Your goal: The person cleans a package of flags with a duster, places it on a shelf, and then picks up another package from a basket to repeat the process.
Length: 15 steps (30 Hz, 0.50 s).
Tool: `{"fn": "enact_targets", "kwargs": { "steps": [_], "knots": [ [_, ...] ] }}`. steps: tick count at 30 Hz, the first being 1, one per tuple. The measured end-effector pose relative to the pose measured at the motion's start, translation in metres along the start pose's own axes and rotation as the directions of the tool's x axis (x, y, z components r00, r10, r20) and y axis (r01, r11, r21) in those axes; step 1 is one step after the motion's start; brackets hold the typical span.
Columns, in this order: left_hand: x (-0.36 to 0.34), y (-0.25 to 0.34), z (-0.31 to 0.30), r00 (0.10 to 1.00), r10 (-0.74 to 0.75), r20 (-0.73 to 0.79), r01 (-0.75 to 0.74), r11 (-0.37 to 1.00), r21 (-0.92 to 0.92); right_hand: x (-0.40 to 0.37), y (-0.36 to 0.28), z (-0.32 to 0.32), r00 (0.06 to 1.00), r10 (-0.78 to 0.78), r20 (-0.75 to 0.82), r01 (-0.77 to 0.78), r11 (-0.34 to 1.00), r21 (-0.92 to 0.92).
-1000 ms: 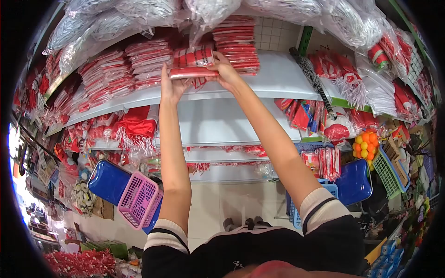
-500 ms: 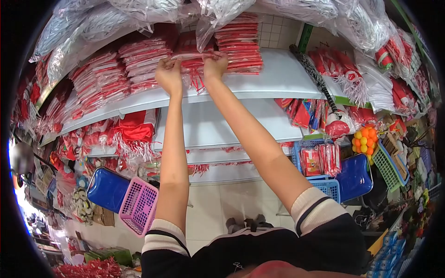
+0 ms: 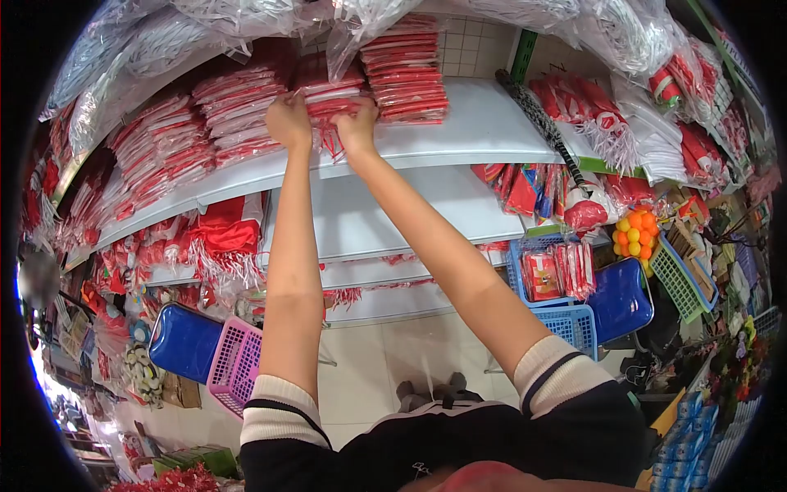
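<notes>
Both arms reach forward to a white shelf (image 3: 479,135) bearing stacks of flat red and white items in clear plastic. My left hand (image 3: 288,121) is at the left side of a middle stack (image 3: 329,79), its fingers curled at the stack's edge. At the stack's front right, my right hand (image 3: 357,127) has its fingers bent against the packets. What either hand pinches is too small to make out. Red strings hang from the stack between the hands. A taller stack (image 3: 403,74) stands just right of my right hand.
Clear plastic bags (image 3: 246,15) hang over the shelf. A striped dark pole (image 3: 541,123) leans at the right. Below are a pink basket (image 3: 234,365), a blue basket (image 3: 566,328), blue stools (image 3: 184,343) and lower shelves (image 3: 385,209).
Both hands have come down slightly onto the middle stack, where a packet was held up between them before. The whole view has shifted a little to the left.
</notes>
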<state>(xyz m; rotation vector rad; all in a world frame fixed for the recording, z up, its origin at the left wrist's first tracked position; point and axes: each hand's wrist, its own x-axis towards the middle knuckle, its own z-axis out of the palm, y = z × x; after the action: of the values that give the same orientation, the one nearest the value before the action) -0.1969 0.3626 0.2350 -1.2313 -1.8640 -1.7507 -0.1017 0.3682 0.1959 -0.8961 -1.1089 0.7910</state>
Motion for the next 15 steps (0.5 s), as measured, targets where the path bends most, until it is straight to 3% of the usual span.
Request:
{"fn": "enact_targets", "kwargs": {
  "steps": [1,2,6,7,8,10,11,14,15],
  "knots": [
    [0.001,-0.001,0.002,1.000,0.005,0.000,-0.005,1.000,0.025,-0.003,0.006,-0.004,0.998,-0.038,0.060,0.039,0.999,-0.022],
    [0.001,-0.001,0.003,1.000,-0.003,0.000,0.003,0.999,0.035,-0.002,0.011,-0.010,0.978,-0.160,0.132,0.176,0.978,-0.114],
    [-0.003,-0.003,0.003,0.995,0.038,0.090,-0.038,0.999,0.001,0.002,-0.020,-0.045,0.897,0.125,0.424,-0.164,0.985,0.056],
    [-0.006,-0.004,0.004,0.990,0.060,0.129,-0.057,0.998,-0.031,0.002,-0.022,-0.053,0.894,0.107,0.434,-0.138,0.989,0.042],
    [-0.008,-0.006,0.007,0.967,0.209,0.148,-0.228,0.964,0.133,0.000,-0.024,-0.060,0.890,0.090,0.446,-0.114,0.993,0.027],
    [-0.015,0.007,0.003,0.953,0.245,0.178,-0.267,0.957,0.111,-0.007,-0.032,-0.077,0.907,0.010,0.422,0.004,1.000,-0.030],
    [-0.017,0.014,0.000,0.945,0.265,0.191,-0.288,0.952,0.101,-0.014,-0.037,-0.089,0.904,0.028,0.426,-0.020,1.000,-0.024],
    [-0.022,0.018,0.009,0.830,0.500,0.247,-0.557,0.721,0.413,-0.034,-0.046,-0.127,0.888,0.110,0.446,-0.110,0.994,-0.025],
    [-0.021,0.012,0.017,0.832,0.459,0.311,-0.553,0.729,0.404,-0.037,-0.041,-0.137,0.876,0.148,0.460,-0.147,0.988,-0.038]
  ]
}}
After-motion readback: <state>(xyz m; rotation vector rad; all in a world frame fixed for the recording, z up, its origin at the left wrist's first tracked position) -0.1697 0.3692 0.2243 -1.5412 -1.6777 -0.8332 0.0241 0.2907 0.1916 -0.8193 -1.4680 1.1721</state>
